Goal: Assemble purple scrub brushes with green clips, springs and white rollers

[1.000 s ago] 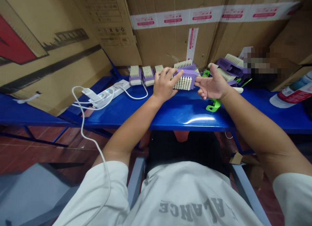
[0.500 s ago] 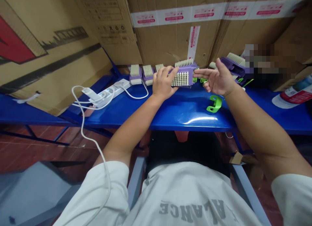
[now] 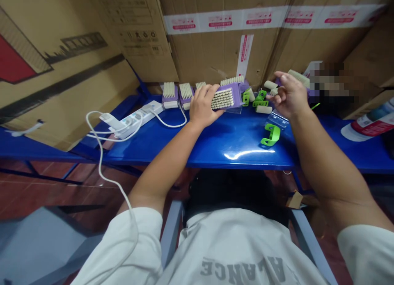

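Left hand clasped purple brush above blue surface, fingers wrapped over its near end, hiding some bristles. Right hand hung apart from it, fingers partly curled; whether its grip held anything could not be told. Green bracket, cream roller lay near right hand. Cardboard box blocked far side.

a purple brush with rows of cream bristles sits tilted in the left hand.
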Available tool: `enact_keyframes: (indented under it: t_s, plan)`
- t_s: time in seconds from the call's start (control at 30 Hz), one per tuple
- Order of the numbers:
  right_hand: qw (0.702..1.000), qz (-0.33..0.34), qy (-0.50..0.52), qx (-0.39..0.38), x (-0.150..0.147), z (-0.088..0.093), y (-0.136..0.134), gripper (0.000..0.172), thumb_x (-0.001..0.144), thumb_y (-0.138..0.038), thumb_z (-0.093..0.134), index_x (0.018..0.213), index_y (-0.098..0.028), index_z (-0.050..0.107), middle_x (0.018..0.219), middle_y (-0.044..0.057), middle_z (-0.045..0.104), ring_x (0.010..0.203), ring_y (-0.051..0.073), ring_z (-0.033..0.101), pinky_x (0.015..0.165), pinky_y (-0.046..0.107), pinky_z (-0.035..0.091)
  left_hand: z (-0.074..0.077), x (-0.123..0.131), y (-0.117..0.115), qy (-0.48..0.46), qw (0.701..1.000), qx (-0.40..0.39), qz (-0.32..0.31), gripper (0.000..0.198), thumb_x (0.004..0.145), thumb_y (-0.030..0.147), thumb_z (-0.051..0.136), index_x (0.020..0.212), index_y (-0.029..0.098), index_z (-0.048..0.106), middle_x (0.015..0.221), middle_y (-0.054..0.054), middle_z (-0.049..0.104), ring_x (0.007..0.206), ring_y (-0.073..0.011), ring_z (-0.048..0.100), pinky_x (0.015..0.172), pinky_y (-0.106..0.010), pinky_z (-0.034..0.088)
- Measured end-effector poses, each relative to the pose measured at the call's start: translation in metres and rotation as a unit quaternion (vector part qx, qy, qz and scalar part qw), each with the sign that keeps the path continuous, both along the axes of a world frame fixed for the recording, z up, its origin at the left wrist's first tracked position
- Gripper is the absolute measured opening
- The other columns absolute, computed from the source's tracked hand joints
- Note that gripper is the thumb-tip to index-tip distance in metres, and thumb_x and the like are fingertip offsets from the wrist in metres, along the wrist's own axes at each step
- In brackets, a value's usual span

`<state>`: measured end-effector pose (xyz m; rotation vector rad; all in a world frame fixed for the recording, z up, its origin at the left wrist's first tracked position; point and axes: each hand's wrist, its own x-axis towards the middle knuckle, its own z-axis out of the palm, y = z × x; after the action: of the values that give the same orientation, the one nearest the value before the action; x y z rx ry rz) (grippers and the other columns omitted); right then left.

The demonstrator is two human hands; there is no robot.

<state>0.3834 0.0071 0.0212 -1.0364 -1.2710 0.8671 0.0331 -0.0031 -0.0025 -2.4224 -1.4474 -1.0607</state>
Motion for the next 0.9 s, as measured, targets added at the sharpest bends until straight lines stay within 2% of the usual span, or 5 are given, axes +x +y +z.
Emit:
enact_keyframes:
  t_s: [0.2, 0.37, 0.47, 0.6, 0.9]
  plan:
    - [0.998, -0.054, -0.026, 0.012, -0.014, 0.001, -0.009, 0.051, 0.086, -0.029, 0.078, 0.132, -0.039, 0.056, 0.11, -0.003, 0.084, 0.062, 0.018, 0.065, 0.073, 0.041, 0.063, -0.001, -0.007, 0.007, -0.022, 1.0, 0.019, -0.005, 0.09, 0.092, 0.056, 0.097, 0.169, 0.034, 0.057, 0.172, -0.014, 0.067, 0.166, -0.0452, 0.058, 0.143, -0.065, 0.047]
    - [0.981, -0.047, -0.179, 0.054, -0.012, 0.007, -0.021, 0.044, 0.09, -0.02, 0.068, 0.131, -0.034, 0.059, 0.14, 0.01, 0.086, 0.118, 0.03, 0.084, 0.107, 0.048, 0.065, 0.001, -0.009, 0.004, -0.002, 1.0, 0.028, 0.006, 0.084, 0.097, 0.053, 0.092, 0.17, 0.032, 0.056, 0.171, -0.016, 0.067, 0.163, -0.044, 0.061, 0.14, -0.065, 0.05]
    - [0.961, -0.054, -0.258, 0.079, -0.006, 0.005, -0.018, 0.034, 0.086, -0.013, 0.065, 0.116, -0.028, 0.065, 0.13, 0.014, 0.09, 0.133, 0.033, 0.083, 0.115, 0.047, 0.063, 0.001, -0.01, 0.004, -0.001, 0.999, 0.045, 0.002, 0.084, 0.097, 0.051, 0.092, 0.171, 0.033, 0.055, 0.168, -0.015, 0.07, 0.158, -0.0433, 0.064, 0.137, -0.065, 0.053]
    - [0.906, -0.07, -0.416, 0.032, -0.004, 0.004, -0.016, 0.025, 0.08, -0.007, 0.064, 0.094, -0.023, 0.078, 0.098, 0.01, 0.09, 0.105, 0.035, 0.09, 0.1, 0.048, 0.068, 0.001, -0.011, 0.005, -0.003, 0.999, 0.039, -0.002, 0.088, 0.095, 0.05, 0.094, 0.171, 0.033, 0.055, 0.168, -0.015, 0.069, 0.159, -0.0445, 0.064, 0.138, -0.066, 0.052]
    - [0.835, -0.049, -0.548, 0.015, -0.001, -0.001, -0.012, 0.035, 0.077, -0.015, 0.08, 0.108, -0.021, 0.094, 0.097, 0.01, 0.091, 0.102, 0.039, 0.086, 0.098, 0.052, 0.069, 0.002, -0.009, 0.004, -0.006, 0.999, 0.036, -0.009, 0.083, 0.096, 0.05, 0.093, 0.169, 0.031, 0.057, 0.168, -0.016, 0.069, 0.158, -0.0432, 0.064, 0.138, -0.063, 0.052]
